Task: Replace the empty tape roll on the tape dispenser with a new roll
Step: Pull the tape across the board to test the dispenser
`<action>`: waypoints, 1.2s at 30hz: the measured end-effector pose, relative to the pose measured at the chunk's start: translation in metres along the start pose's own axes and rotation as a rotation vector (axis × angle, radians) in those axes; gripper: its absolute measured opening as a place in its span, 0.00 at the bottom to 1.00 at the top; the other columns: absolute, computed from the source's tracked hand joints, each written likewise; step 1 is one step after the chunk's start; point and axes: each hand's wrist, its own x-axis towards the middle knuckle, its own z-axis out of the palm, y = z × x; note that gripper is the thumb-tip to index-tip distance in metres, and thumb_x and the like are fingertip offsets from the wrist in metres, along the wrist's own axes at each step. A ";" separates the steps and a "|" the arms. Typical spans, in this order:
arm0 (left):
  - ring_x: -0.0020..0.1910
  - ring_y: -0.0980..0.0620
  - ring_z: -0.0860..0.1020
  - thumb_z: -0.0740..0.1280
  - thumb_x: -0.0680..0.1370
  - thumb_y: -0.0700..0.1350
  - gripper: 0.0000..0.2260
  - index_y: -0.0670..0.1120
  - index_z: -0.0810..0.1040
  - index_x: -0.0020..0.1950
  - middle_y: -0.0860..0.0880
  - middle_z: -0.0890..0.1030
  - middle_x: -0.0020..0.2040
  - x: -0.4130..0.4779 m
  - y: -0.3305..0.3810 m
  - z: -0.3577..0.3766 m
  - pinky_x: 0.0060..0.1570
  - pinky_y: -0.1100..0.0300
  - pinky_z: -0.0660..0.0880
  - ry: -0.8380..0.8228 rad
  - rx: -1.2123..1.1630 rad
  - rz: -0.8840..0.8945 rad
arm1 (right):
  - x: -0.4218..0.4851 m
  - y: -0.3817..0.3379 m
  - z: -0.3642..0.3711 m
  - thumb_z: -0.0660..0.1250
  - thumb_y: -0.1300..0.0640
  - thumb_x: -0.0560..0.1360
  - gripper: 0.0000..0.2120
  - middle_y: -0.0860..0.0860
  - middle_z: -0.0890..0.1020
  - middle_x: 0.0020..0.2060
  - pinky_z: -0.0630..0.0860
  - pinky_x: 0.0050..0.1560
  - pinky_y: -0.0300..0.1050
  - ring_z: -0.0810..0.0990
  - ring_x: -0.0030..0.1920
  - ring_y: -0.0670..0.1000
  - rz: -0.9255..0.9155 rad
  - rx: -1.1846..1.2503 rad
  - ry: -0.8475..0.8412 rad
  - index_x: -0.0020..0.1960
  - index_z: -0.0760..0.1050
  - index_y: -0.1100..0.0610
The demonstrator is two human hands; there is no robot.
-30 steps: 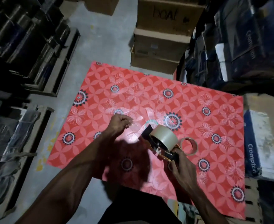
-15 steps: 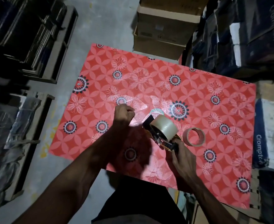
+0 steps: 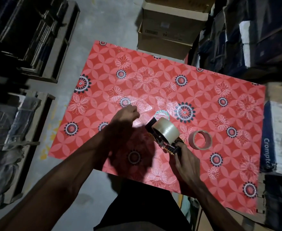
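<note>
A full roll of clear-brown tape [image 3: 166, 131] sits on the tape dispenser [image 3: 168, 146], held above the red patterned table [image 3: 220, 124]. My right hand [image 3: 185, 161] grips the dispenser's handle from below. My left hand [image 3: 126, 115] is closed to the left of the dispenser, pinching what looks like a clear strip of tape that runs back to the roll. The empty cardboard core [image 3: 200, 139] lies on the table just right of the dispenser. A round red-and-white label [image 3: 161, 115] lies on the table behind the roll.
Stacked cardboard boxes [image 3: 171, 30] stand beyond the table's far edge. Dark cartons [image 3: 253, 39] fill the right side, and a blue-and-white box [image 3: 276, 137] stands by the right edge. Wooden racks with wrapped goods [image 3: 20, 114] line the left; grey floor lies between.
My left hand has stayed closed left of the dispenser while shifting slightly. The camera view has dropped back, so the table appears lower and fuller. My right hand keeps the dispenser.
</note>
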 end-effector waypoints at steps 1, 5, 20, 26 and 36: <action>0.49 0.46 0.75 0.71 0.79 0.42 0.07 0.41 0.82 0.54 0.45 0.79 0.50 -0.003 -0.003 0.004 0.46 0.48 0.76 -0.036 0.040 0.085 | 0.000 0.000 0.001 0.63 0.56 0.77 0.18 0.53 0.86 0.51 0.69 0.42 0.40 0.85 0.46 0.56 0.005 0.006 -0.001 0.67 0.71 0.53; 0.76 0.39 0.75 0.59 0.87 0.51 0.24 0.37 0.74 0.77 0.35 0.75 0.76 -0.012 0.003 0.012 0.77 0.43 0.72 -0.158 0.041 0.107 | -0.001 0.000 0.001 0.64 0.58 0.77 0.18 0.52 0.86 0.52 0.70 0.43 0.39 0.85 0.47 0.55 -0.007 0.015 -0.003 0.67 0.69 0.51; 0.81 0.42 0.69 0.42 0.82 0.73 0.35 0.54 0.64 0.80 0.42 0.64 0.85 -0.027 0.012 0.009 0.67 0.15 0.59 -0.478 0.322 0.073 | 0.013 -0.016 -0.017 0.57 0.48 0.84 0.18 0.50 0.79 0.52 0.81 0.36 0.53 0.82 0.41 0.54 -0.094 -0.219 -0.230 0.74 0.63 0.44; 0.86 0.43 0.55 0.27 0.71 0.79 0.52 0.53 0.60 0.84 0.43 0.51 0.88 -0.027 0.008 0.013 0.66 0.12 0.48 -0.468 0.296 0.145 | 0.020 -0.028 -0.022 0.57 0.46 0.84 0.11 0.53 0.80 0.49 0.79 0.33 0.54 0.83 0.36 0.59 -0.154 -0.281 -0.229 0.65 0.67 0.48; 0.87 0.48 0.42 0.32 0.65 0.86 0.50 0.66 0.39 0.84 0.53 0.34 0.86 -0.025 0.005 0.012 0.72 0.16 0.41 -0.460 0.222 0.062 | -0.019 -0.005 -0.048 0.58 0.45 0.82 0.13 0.50 0.80 0.54 0.78 0.31 0.48 0.83 0.35 0.54 -0.078 -0.373 -0.327 0.64 0.65 0.47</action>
